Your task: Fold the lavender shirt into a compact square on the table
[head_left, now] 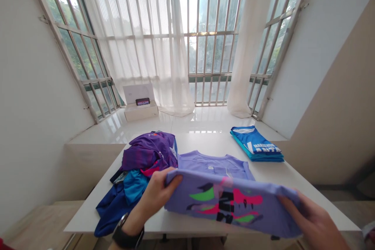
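A lavender shirt (202,162) with a pink, green and black print lies on the white table, its neckline toward the window. Its lower part is lifted and doubled toward the neckline, so the print faces me. My left hand (162,189), with a dark watch on the wrist, pinches the left end of the raised fold, thumb on top. At the right end, my right hand (310,213) grips the same fold; its fingers are partly hidden behind the fabric. Part of the shirt's body is covered by the raised section.
A loose heap of purple and blue clothes (149,152) lies left on the table (307,187). Folded blue shirts (258,144) are stacked at the back right. On the window ledge, a white box (140,111) carries a small dark device (143,102). Sheer curtains (146,39) hang behind.
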A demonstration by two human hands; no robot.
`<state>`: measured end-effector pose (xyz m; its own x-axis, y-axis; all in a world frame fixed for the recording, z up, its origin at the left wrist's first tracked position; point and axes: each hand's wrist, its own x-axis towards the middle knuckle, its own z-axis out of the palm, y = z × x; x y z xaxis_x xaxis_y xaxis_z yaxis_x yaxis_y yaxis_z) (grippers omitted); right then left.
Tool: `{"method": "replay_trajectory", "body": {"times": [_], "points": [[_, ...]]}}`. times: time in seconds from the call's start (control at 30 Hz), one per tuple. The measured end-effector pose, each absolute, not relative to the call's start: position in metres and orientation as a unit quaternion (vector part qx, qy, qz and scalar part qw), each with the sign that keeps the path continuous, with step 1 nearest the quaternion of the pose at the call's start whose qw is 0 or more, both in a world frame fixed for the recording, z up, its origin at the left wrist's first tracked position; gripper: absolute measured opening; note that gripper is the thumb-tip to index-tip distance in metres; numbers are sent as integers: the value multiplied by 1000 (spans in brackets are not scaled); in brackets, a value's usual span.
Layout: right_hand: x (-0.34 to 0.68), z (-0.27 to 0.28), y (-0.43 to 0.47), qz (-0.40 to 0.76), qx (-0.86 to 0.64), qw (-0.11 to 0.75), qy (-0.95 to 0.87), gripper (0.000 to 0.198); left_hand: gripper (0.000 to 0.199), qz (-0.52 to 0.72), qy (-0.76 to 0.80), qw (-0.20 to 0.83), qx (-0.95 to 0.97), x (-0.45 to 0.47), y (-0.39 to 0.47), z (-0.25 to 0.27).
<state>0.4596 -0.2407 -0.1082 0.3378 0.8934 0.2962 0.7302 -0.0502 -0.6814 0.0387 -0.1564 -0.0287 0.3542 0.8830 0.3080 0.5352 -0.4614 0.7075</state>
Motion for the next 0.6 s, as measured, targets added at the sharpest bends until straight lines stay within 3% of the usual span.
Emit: {"method": "replay_trajectory", "body": {"times": [0.1,0.2,0.6], "points": [[454,-88,-180,173,-712,388,-559,53,32,247,523,146,802,60,-94,-37],[448,-94,-132,157,-711,353,-587,47,29,142,584,81,795,75,-51,-59],[467,-152,-87,105,-771,210,-592,49,35,89,622,41,777,84,-23,-105]]}}
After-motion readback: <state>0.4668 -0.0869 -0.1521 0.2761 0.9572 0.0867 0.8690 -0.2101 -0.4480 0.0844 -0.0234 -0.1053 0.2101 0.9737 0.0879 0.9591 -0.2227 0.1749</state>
